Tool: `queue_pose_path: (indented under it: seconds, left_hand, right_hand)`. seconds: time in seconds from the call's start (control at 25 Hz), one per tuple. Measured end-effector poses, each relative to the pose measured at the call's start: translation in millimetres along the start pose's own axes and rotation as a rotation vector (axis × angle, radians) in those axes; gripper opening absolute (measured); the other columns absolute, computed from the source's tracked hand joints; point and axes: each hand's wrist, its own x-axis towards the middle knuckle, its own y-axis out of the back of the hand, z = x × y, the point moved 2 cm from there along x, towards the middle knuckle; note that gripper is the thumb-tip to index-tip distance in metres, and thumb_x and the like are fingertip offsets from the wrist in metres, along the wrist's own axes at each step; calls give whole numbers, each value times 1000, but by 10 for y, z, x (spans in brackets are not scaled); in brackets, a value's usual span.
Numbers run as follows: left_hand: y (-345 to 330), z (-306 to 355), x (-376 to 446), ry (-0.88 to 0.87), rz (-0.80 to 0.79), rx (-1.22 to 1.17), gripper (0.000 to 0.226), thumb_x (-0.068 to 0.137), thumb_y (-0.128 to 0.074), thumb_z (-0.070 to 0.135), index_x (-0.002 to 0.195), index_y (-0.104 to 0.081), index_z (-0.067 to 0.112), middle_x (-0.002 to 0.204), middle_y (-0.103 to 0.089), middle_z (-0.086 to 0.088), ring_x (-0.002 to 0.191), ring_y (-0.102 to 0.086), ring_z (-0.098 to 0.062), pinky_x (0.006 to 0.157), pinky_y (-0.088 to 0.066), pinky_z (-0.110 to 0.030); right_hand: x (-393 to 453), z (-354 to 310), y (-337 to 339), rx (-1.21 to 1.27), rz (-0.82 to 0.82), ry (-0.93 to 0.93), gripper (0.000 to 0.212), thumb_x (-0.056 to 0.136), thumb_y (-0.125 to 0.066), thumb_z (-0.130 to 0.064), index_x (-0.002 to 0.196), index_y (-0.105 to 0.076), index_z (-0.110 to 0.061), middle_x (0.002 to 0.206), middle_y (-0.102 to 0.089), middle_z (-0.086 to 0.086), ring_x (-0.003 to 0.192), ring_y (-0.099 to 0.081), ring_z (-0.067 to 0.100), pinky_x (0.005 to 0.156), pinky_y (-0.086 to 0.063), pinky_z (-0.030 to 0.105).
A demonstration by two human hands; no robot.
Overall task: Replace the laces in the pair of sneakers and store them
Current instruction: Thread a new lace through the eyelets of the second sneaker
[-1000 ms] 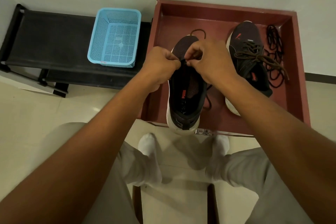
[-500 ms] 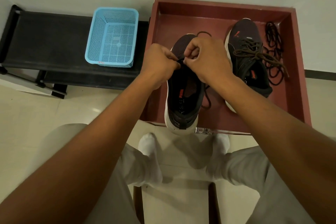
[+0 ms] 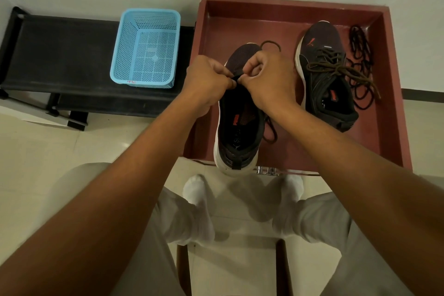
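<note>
Lacing the near sneaker (image 3: 240,125), sitting at the red tray's (image 3: 394,94) front edge.
Pinching dark lace (image 3: 236,77) between left hand (image 3: 207,81) and right hand (image 3: 269,79); probably needing threading through the next eyelet.

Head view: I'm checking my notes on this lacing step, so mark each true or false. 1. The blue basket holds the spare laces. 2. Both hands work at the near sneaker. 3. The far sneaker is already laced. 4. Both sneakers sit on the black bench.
1. False: the blue basket looks empty; the loose black laces lie in the red tray.
2. True: the left hand and right hand pinch at the near sneaker.
3. True: the far sneaker carries a tied brown lace.
4. False: both sit in the tray, beside the black bench.
</note>
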Motion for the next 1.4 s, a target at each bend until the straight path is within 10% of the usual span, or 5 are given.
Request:
queue_pose_path:
  seconds: [0.64,0.92,1.4]
  left_hand:
    - [38,89,-70,54,-75,-63,11,78,-84,6,89,-80,9,85,-78,-9,82,-76,-24,68,-62,-33]
    - [98,129,-55,137,-178,-113,22,99,-51,-10,107,-72,-5,89,-70,-18,64,-66,-17,52,-57,-22]
    - [56,71,-47,184,-147,-218,16,97,-57,-11,104,-71,-8,85,-70,-17,62,-66,-17,56,-61,-25]
  right_hand:
    - [-115,28,-163,23,95,56,19,83,-79,-15,82,-72,-34,75,-68,-18,77,-68,3,83,-59,42]
    - [-15,20,-35,-13,47,51,22,85,-79,-11,84,-70,-31,71,-64,-18,67,-65,-4,63,-52,11]
    - [-139,-20,-178,-3,130,34,26,89,-74,-11,84,-62,-34,73,-63,-17,73,-65,4,86,-57,46]
